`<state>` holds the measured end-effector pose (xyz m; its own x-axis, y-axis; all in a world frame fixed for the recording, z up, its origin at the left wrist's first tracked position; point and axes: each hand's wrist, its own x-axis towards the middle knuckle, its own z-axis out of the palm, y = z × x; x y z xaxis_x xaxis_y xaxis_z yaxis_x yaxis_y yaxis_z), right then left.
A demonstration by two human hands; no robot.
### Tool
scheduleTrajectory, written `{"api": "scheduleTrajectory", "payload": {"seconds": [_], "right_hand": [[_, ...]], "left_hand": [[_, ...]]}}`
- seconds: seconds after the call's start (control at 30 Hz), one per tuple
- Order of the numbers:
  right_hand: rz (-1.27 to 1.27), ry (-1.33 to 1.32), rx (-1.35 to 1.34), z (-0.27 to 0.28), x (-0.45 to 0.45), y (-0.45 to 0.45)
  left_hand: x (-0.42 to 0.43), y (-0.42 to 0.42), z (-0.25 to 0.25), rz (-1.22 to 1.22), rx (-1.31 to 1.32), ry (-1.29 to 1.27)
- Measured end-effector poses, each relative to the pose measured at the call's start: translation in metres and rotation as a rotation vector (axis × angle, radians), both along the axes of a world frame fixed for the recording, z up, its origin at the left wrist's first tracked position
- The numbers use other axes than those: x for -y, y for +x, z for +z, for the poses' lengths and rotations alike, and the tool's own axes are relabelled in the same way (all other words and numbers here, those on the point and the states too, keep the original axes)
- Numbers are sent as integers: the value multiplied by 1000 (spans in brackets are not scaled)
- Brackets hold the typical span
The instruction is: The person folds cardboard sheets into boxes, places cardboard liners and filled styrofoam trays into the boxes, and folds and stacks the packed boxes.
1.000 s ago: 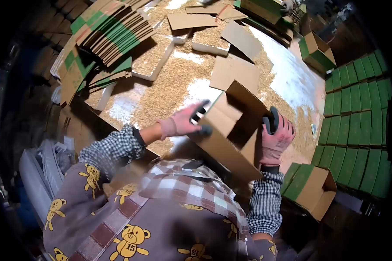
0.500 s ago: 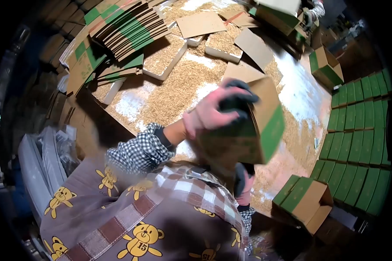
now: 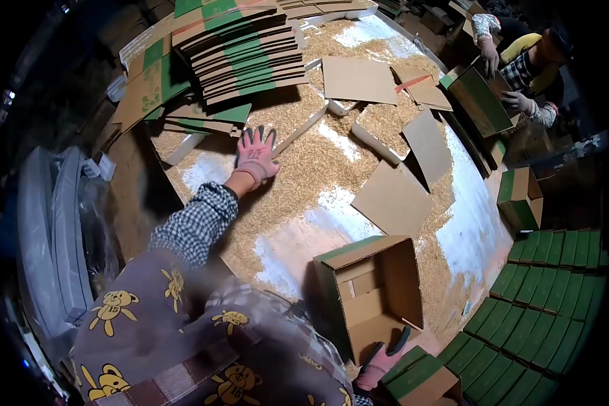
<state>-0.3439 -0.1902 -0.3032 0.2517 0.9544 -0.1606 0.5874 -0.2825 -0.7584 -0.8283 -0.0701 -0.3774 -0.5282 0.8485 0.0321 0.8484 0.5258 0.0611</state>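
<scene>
Free room left of open carton (image 3: 331,304)

I rest my right hand (image 3: 380,365) on the near edge of the open cardboard box (image 3: 386,308), which lies tilted with its opening toward me. Beyond the box and to its left, my left hand (image 3: 256,159) is spread on the tan, flaky material (image 3: 304,172), fingers apart, near a stack of flattened cartons (image 3: 247,57). A bare cardboard sheet (image 3: 392,199) lies just beyond the box. To its right stand rows of green boxes (image 3: 521,311), and a green and brown carton (image 3: 423,379) sits just beside it. Far beyond, to its right, another person (image 3: 531,64) holds a carton (image 3: 480,101).
</scene>
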Motion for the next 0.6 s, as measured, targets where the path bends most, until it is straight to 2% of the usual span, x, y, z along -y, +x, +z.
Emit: {"api": "scheduleTrajectory", "payload": {"seconds": [0.03,0.07,0.17,0.2,0.23,0.3,0.37,0.43,0.47,0.5,0.53,0.57,0.6], "right_hand": [[-7,-9,12,-5,-2,4],[-4,-39,42,-15,-5,7],[-12,-97,142,-24,-6,6],[-9,-92,184,-27,-9,0],[-17,-103,180,-28,-12,-2],[-8,-108,176,-24,-12,6],[-30,-101,152,-23,-9,6],[-14,-25,113,-34,-2,9],[-33,-53,200,-38,-2,10],[-47,-47,203,-38,-3,12],[-20,-16,207,-39,-5,13],[-3,18,212,-40,-9,11],[-21,-16,233,-41,-12,15]], "left_hand": [[2,-5,-11,65,45,-111],[4,1,-24,8,66,-82],[22,52,-8,-149,216,-95],[30,71,-10,-250,342,-13],[38,85,-8,-370,461,-70],[41,83,-16,-503,868,-4],[36,47,-13,-221,410,278],[22,-11,-46,131,277,299],[24,-32,-81,43,460,-2],[22,-32,-73,-46,628,-303],[32,-19,-67,-170,636,-301],[32,-28,-63,-285,1041,-121],[37,-23,-63,-252,1286,-20]]}}
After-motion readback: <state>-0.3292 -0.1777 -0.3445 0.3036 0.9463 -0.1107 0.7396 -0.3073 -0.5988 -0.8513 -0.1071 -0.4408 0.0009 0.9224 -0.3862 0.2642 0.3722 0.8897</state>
